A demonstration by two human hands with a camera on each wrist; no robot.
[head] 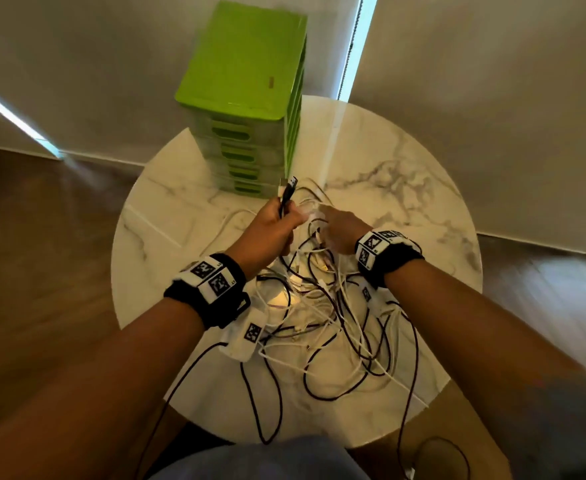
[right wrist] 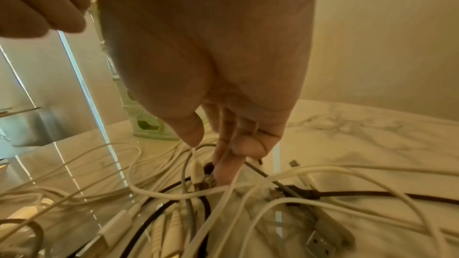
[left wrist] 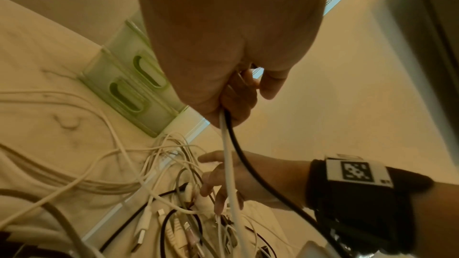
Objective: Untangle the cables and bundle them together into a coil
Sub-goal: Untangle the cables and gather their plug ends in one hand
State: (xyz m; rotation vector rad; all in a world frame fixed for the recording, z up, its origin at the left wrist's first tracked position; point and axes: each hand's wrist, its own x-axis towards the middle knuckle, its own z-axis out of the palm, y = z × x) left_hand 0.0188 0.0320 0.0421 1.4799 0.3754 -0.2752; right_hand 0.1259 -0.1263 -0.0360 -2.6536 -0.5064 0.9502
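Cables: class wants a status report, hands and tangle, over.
Left hand grips a black cable and a white cable, ends up. Right hand fingers down in the tangle, grip unclear. Nothing coiled. Green drawers behind, clear of the work.

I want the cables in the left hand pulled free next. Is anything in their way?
Yes. The black cable and white cable gripped by the left hand run down into the tangle on the table, where other cables cross them.

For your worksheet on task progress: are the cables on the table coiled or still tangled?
Still tangled. The cables lie in crossing loops over the table; the left hand grips two ends, and no coil shows.
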